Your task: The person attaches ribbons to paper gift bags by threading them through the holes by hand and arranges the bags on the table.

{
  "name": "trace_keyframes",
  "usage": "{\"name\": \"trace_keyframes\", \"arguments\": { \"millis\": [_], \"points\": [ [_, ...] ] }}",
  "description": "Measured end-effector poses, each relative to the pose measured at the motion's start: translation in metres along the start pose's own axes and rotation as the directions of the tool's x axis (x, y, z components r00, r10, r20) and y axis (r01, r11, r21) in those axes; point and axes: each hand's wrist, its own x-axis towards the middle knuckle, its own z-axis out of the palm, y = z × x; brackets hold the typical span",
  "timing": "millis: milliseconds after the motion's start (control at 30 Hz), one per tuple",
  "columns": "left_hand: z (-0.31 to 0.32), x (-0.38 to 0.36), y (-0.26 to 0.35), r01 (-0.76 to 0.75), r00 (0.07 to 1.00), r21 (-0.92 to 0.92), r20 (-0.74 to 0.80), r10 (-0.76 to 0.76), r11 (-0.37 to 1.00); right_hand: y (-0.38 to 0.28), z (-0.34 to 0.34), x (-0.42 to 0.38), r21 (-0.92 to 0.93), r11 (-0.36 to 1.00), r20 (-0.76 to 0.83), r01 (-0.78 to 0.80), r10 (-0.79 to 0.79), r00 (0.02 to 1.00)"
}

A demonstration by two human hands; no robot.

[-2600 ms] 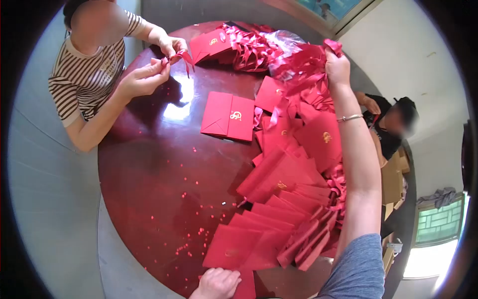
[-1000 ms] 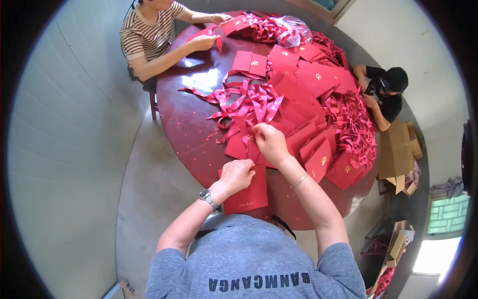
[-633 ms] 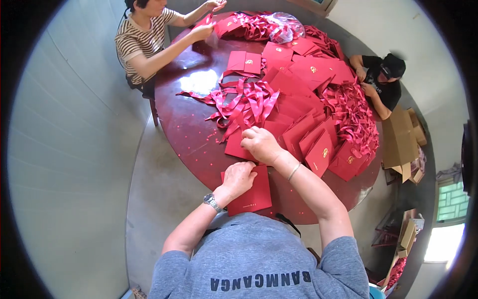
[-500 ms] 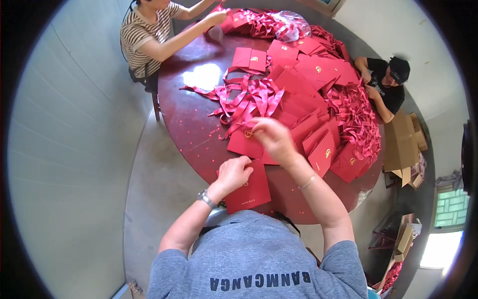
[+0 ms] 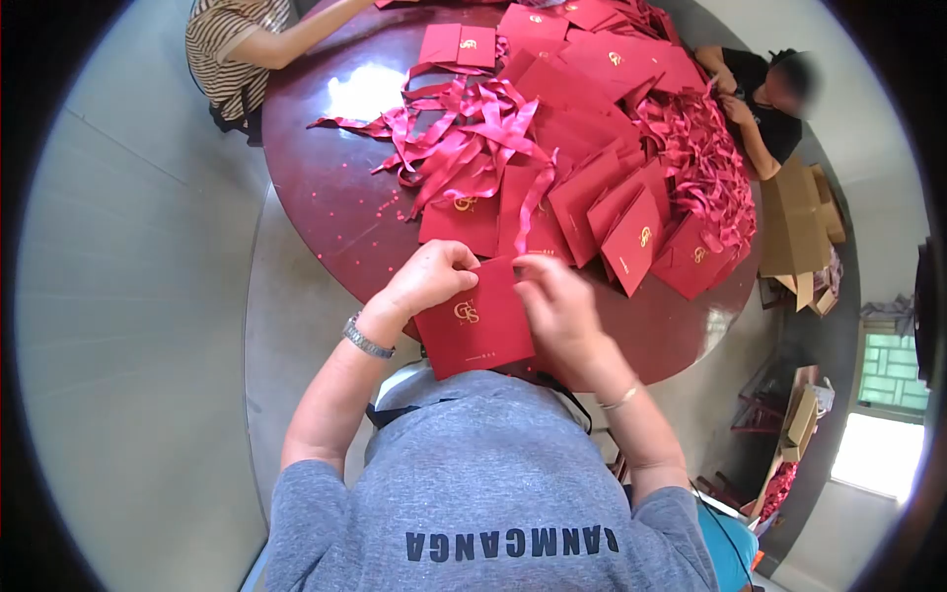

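A red paper gift bag (image 5: 477,326) with a gold emblem is held upright in front of my body. My left hand (image 5: 430,280) pinches its top edge near the left side. At the bag's top right corner, my right hand (image 5: 558,304) has its thumb and forefinger closed on a red satin ribbon (image 5: 534,209), whose length runs up and away over the table. Just beyond lies a loose heap of similar ribbons (image 5: 473,138). More red bags (image 5: 631,237) lean and overlap to the right of it.
The round dark table (image 5: 326,212) carries scattered red bits near its left edge. A person in a striped top (image 5: 232,49) stands at the far left. Another person in black (image 5: 764,118) works at the right, near a ribbon pile (image 5: 700,178). Cardboard boxes (image 5: 794,217) stand on the right.
My right hand has come down from above the ribbon heap to the bag's top right corner, bringing a ribbon. My left hand still holds the bag. The whole view has shifted.
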Motion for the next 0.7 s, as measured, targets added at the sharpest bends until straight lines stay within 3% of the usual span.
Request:
{"name": "trace_keyframes", "arguments": {
  "millis": [100,200,333,367,433,700],
  "points": [
    [-0.002,0.004,-0.007,0.028,0.998,-0.034,0.055,-0.026,0.999,0.002,0.038,-0.010,0.075,0.989,-0.038,-0.129,0.132,0.991],
    [0.004,0.007,-0.013,0.083,0.991,-0.182,0.120,-0.062,0.980,0.001,0.042,-0.011,-0.050,0.993,-0.083,-0.106,0.101,0.991],
    [0.008,0.011,-0.017,0.111,0.984,-0.397,0.175,-0.043,0.911,0.006,0.044,-0.011,-0.074,0.994,-0.079,-0.082,0.076,0.994],
    [0.009,0.011,-0.016,0.118,0.983,-0.404,0.175,-0.050,0.907,0.007,0.044,-0.011,-0.061,0.992,-0.082,-0.107,0.102,0.991],
    [0.008,0.010,-0.005,0.119,0.985,-0.251,0.150,-0.083,0.961,0.007,0.044,-0.011,-0.048,0.989,-0.078,-0.136,0.132,0.988],
    [0.011,0.013,-0.003,0.156,0.984,-0.283,0.130,-0.123,0.946,0.009,0.041,-0.006,-0.047,0.992,-0.070,-0.120,0.116,0.991]
  ]
}}
